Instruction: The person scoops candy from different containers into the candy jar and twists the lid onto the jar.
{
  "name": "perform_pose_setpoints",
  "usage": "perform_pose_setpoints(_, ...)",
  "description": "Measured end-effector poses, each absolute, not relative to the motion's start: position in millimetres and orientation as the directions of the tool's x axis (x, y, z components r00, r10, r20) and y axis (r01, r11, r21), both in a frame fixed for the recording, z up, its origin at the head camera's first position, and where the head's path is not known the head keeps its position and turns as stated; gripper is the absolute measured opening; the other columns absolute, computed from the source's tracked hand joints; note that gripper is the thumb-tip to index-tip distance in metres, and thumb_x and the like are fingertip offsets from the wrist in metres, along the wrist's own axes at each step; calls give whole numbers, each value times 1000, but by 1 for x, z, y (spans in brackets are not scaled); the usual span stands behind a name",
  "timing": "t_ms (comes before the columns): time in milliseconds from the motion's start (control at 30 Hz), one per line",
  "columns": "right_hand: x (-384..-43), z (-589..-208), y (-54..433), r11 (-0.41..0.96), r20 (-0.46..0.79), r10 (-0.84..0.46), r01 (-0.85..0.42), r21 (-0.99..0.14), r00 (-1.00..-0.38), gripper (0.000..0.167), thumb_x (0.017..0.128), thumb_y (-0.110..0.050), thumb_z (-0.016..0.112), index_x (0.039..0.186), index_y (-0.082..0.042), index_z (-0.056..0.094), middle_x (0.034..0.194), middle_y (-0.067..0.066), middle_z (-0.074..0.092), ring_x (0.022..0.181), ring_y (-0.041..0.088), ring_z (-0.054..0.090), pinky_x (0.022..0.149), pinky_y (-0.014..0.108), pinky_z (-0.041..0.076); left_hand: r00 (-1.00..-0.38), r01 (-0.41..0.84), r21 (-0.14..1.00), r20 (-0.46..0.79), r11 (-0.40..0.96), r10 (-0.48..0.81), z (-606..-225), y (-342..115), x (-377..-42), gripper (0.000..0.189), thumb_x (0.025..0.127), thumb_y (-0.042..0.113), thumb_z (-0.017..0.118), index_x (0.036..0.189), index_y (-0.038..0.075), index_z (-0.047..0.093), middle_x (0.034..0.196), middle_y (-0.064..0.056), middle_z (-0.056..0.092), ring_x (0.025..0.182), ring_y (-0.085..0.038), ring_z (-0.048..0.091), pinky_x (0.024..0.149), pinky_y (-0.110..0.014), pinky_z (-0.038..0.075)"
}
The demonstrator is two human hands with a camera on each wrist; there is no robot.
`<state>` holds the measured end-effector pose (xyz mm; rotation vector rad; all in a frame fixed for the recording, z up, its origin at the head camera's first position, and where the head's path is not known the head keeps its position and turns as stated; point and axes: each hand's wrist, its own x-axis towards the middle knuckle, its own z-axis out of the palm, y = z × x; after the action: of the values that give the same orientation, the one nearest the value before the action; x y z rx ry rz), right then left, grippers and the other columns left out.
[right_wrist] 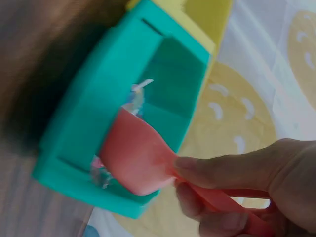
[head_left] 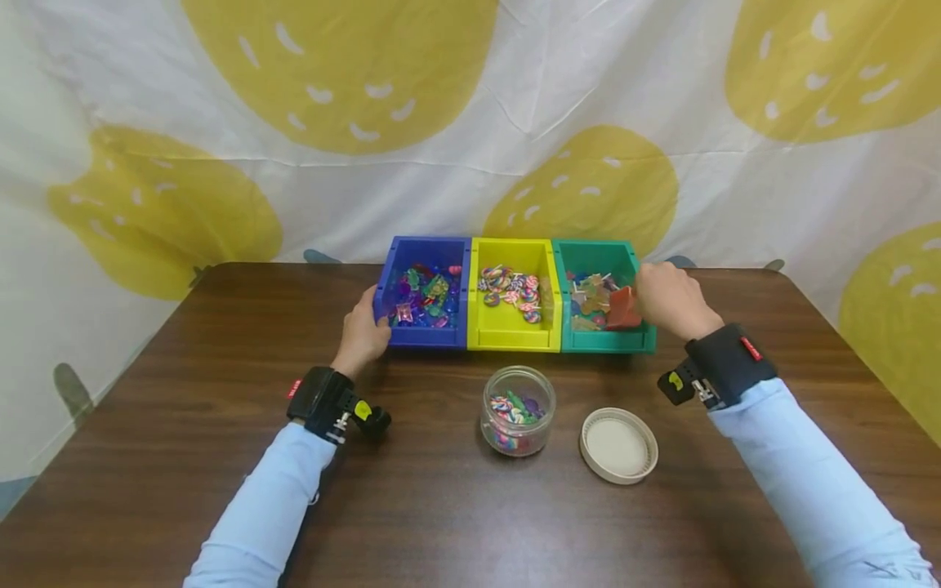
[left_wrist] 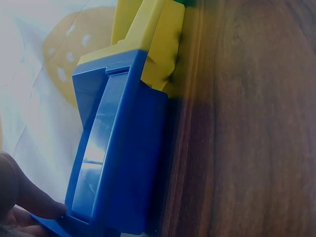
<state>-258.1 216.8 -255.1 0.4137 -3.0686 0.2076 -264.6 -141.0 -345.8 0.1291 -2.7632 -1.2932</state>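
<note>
In the head view my left hand (head_left: 360, 336) grips the left side of a blue bin (head_left: 428, 337) that holds colourful translucent trinkets. Its thumb lies over the bin's front corner in the left wrist view. My right hand (head_left: 675, 299) holds a red scoop (right_wrist: 138, 153) by its handle, thumb along the top. The scoop's bowl dips into the green bin (right_wrist: 84, 113), among candy-like pieces, some on little white sticks. What the bowl carries is hidden. Between these two bins is a yellow bin (head_left: 515, 340) with striped lollipop-shaped pieces.
A clear jar (head_left: 546, 431) partly filled with colourful pieces stands in front of the bins. To its right lies a white round lid (head_left: 619, 443). All are on a dark wooden table (head_left: 426, 506), with a patterned cloth (head_left: 566, 90) behind it.
</note>
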Motion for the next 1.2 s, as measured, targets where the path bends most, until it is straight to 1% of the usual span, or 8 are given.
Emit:
perform_pose_setpoints(133,-266,-241,212,960,-108,-255,-238,-148,-961,33,79,-3,56,52,-10,37,53,-2,26,48,13,27,43,25,25,-992,-54,779,26,625,-119,-347,-141,-265,52,91,-1,39,139,-1,20,136,-26,33,124,-37,33,102,-48,27)
perform_pose_setpoints(267,-273,-236,208,962,-178,-260,-238,-137,-949,26,78,-5,56,56,-8,43,57,1,33,48,13,30,45,23,26,-992,-61,780,20,623,-122,-347,-141,-266,52,91,-1,39,139,0,20,137,-25,32,124,-37,32,103,-47,26)
perform_pose_setpoints(400,-276,-242,210,958,-167,-266,-241,-153,-950,24,78,-6,56,57,-6,46,60,5,41,51,16,38,49,25,32,-993,-46,774,31,631,-110,-346,-142,-265,52,90,-1,40,139,-1,20,136,-26,33,124,-37,33,103,-47,27)
perform_pose_setpoints(500,-277,-249,211,961,-148,-239,-212,-176,-960,27,77,-6,55,53,-7,44,60,5,41,53,18,41,51,28,35,-993,-19,761,59,648,-98,-345,-143,-265,53,88,-2,42,137,-3,23,133,-28,36,122,-38,36,102,-47,28)
perform_pose_setpoints(700,-277,-265,210,963,-143,-213,-184,-197,-966,36,81,-7,49,47,-11,36,52,0,32,44,12,34,46,24,32,-995,-21,755,50,656,-89,-345,-144,-265,53,88,-1,42,137,-3,24,133,-28,36,121,-38,36,102,-47,28)
perform_pose_setpoints(933,-277,-280,207,954,-131,-173,-134,-267,-976,25,79,-7,45,54,-7,39,57,3,36,49,15,37,46,22,32,-998,-37,753,11,657,-69,-342,-144,-265,52,89,0,40,138,-3,22,135,-27,33,124,-38,33,103,-48,26)
perform_pose_setpoints(1067,-283,-290,206,944,-140,-164,-115,-308,-976,23,79,-7,45,57,-1,49,54,5,44,45,15,41,42,21,34,-998,-44,756,-2,653,-65,-342,-146,-266,52,90,0,40,138,-2,21,136,-26,32,125,-37,32,103,-48,26)
perform_pose_setpoints(1200,-298,-310,210,947,-99,-159,-123,-296,-982,23,82,-13,48,73,7,55,65,14,51,51,21,48,44,26,39,-998,-48,752,-10,658,-62,-342,-147,-266,53,91,0,39,139,-2,19,137,-26,30,125,-38,31,103,-49,25)
